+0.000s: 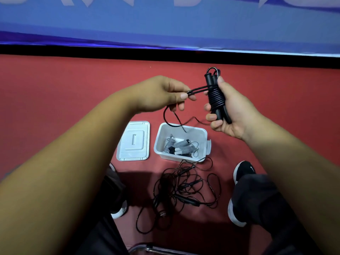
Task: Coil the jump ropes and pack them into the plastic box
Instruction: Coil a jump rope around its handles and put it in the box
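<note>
My right hand (233, 111) grips the two black handles of a jump rope (216, 97), with the cord wound in tight turns around them. My left hand (161, 92) pinches the free cord just left of the handles, and a slack loop hangs from it down over the plastic box (200, 133). The clear box stands open on the red floor and holds several grey coiled ropes (181, 146). A tangle of loose black jump ropes (184, 190) lies on the floor in front of the box, between my feet.
The box lid (133, 142) lies flat on the floor just left of the box. My shoes (242, 170) flank the rope tangle. A black strip and a blue wall run along the far edge of the red floor. A metal chair edge (152, 248) shows at the bottom.
</note>
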`<action>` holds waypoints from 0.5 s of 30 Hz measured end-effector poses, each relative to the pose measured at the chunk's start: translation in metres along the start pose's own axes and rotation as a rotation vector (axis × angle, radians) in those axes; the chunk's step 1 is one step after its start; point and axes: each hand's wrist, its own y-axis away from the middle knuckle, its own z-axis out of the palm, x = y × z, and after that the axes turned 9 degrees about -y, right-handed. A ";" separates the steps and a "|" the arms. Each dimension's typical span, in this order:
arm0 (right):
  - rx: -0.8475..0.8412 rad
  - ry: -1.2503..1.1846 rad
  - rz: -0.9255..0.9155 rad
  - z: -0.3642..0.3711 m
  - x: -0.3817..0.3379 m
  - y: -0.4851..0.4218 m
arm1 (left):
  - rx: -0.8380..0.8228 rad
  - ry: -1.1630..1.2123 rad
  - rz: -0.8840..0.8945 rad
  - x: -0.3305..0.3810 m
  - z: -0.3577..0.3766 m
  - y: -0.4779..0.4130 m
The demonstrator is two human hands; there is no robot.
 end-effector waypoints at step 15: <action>-0.403 0.170 0.232 0.004 -0.002 0.019 | 0.025 -0.291 -0.126 -0.005 0.016 -0.013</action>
